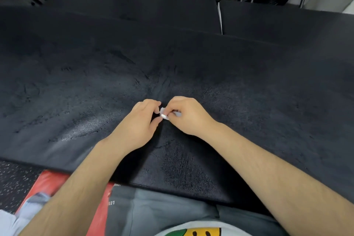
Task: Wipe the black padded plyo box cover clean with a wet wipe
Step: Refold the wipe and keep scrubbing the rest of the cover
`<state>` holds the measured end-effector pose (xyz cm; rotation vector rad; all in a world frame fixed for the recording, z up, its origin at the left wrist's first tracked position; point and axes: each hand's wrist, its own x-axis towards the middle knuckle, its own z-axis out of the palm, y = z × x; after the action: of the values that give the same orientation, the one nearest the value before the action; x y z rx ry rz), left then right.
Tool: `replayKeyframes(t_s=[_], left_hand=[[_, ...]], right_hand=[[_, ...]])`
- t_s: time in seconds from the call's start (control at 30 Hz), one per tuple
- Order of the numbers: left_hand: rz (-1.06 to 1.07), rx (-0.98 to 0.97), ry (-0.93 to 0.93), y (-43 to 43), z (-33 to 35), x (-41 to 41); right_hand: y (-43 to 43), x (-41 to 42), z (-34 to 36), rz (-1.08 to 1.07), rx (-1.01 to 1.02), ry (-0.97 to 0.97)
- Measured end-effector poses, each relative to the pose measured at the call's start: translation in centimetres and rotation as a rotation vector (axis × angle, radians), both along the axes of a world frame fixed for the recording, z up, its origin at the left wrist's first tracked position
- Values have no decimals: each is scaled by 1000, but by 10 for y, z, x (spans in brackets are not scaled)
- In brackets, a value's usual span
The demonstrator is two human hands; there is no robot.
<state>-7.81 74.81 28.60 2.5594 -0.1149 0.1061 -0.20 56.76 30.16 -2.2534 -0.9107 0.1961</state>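
Head view: left hand [140,120] and right hand [185,115] meet over the near middle of the black cover [86,82], curled fingers [153,104] of both pinching a small bunched white wipe [164,114] between them, just above the padding.

Wet wipe [164,115] between left hand [140,122] and right hand [188,116], over the near middle of the plyo box cover [76,82]

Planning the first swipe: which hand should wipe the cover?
Probably right. The right hand pinches most of the wipe; the left hand pinches only its edge, above the cover.
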Motion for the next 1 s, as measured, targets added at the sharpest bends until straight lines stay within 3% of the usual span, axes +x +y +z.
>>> replayKeyframes(t_s=[0.17,0.33,0.5,0.67,0.83,1.0], left_hand=[[3,31,0,2,-1,-4],[-36,28,-3,1,-5,-8],[-46,15,33,2,-5,-11],[-101,-45,103,6,-4,-15],[-132,-30,138,1,-4,-17],[-173,-96,161,3,-3,-34]], right_hand=[[0,26,-1,-107,8,7],[-13,-15,0,86,-38,9],[-9,14,-7,-71,-79,-22],[-21,-21,-4,117,-40,50],[-18,-18,-10,11,15,44],[-36,-37,-2,181,-60,129]])
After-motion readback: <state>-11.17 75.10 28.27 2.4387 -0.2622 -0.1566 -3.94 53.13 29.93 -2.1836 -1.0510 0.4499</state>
